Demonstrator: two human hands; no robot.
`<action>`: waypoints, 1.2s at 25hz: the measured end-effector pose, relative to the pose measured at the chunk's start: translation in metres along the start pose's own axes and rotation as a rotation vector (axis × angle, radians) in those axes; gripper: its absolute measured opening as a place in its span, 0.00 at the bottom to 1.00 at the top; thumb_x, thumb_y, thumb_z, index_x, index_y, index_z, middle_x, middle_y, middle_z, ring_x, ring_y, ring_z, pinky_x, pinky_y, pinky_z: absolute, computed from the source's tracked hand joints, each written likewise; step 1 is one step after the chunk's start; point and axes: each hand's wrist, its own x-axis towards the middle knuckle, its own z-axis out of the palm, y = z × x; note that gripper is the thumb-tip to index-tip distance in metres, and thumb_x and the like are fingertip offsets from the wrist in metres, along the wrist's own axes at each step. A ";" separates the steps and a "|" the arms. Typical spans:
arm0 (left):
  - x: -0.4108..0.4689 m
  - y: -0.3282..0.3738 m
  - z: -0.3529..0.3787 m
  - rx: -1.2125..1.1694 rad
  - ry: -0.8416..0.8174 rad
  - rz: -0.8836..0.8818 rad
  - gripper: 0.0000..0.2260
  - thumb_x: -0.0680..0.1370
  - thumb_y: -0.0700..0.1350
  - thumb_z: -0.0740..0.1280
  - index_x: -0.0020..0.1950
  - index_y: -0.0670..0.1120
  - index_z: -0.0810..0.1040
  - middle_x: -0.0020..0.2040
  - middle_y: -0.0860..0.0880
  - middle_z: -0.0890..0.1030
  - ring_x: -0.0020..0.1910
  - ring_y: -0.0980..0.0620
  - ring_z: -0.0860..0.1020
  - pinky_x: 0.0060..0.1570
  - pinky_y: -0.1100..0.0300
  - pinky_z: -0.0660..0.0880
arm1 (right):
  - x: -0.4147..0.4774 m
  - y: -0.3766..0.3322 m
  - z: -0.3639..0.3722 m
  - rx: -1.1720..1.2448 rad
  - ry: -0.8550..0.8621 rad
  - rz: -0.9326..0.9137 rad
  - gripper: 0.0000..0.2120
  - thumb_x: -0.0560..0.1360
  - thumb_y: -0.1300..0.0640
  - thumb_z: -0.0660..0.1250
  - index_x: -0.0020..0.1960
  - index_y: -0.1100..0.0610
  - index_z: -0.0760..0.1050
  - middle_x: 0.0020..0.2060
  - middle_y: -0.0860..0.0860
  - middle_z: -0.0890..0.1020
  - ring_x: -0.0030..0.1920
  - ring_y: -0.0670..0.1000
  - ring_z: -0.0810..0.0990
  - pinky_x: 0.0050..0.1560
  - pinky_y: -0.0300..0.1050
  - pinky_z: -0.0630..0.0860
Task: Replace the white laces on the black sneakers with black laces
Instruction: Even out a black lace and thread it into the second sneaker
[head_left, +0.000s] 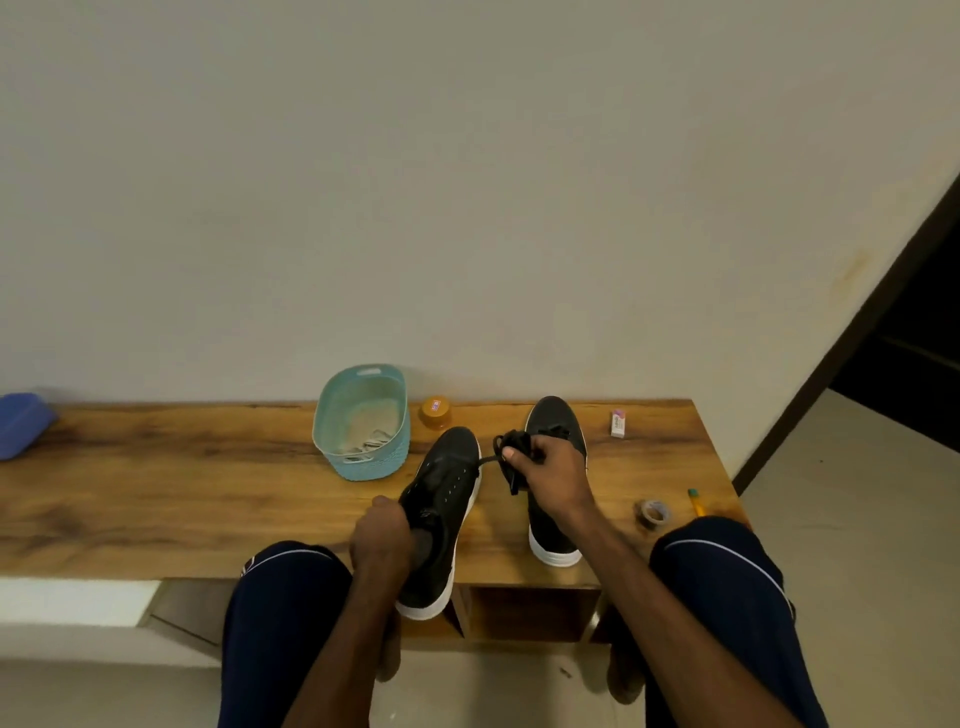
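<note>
Wooden bench (208, 493): left hand (382, 535) grips sneaker (441, 499); right hand (550, 478) bunches black lace (511, 447).

dim, warm indoor light; soft shadows behind objects along the wall. mild overall blur, bent wide-angle lines at frame edges, darkness at right edge.

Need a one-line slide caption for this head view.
Left hand grips a black white-soled sneaker on the wooden table while right hand holds bunched black lace.

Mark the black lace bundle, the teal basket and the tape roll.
black lace bundle (514, 440), head view, bunched loops.
teal basket (371, 465), head view, front wall.
tape roll (647, 523), head view, ring's near edge.
</note>
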 end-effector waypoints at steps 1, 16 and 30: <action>-0.004 -0.001 -0.001 0.003 -0.004 -0.008 0.14 0.79 0.46 0.66 0.61 0.42 0.68 0.58 0.44 0.77 0.57 0.46 0.78 0.46 0.56 0.73 | 0.000 -0.002 -0.001 0.027 0.013 -0.003 0.09 0.77 0.54 0.71 0.54 0.57 0.83 0.42 0.49 0.85 0.44 0.46 0.84 0.49 0.45 0.82; 0.005 0.034 0.011 -0.676 0.232 0.418 0.12 0.83 0.49 0.59 0.42 0.52 0.77 0.34 0.51 0.78 0.35 0.55 0.76 0.38 0.56 0.70 | 0.006 0.004 0.001 0.018 -0.002 0.057 0.10 0.82 0.56 0.63 0.58 0.58 0.80 0.48 0.52 0.84 0.43 0.49 0.85 0.44 0.45 0.84; 0.008 0.048 -0.017 -0.147 0.341 0.687 0.06 0.81 0.51 0.63 0.53 0.52 0.78 0.48 0.54 0.77 0.49 0.54 0.73 0.42 0.60 0.69 | 0.008 -0.007 0.009 0.089 -0.302 -0.153 0.12 0.82 0.54 0.64 0.63 0.54 0.79 0.56 0.46 0.84 0.57 0.42 0.81 0.59 0.41 0.78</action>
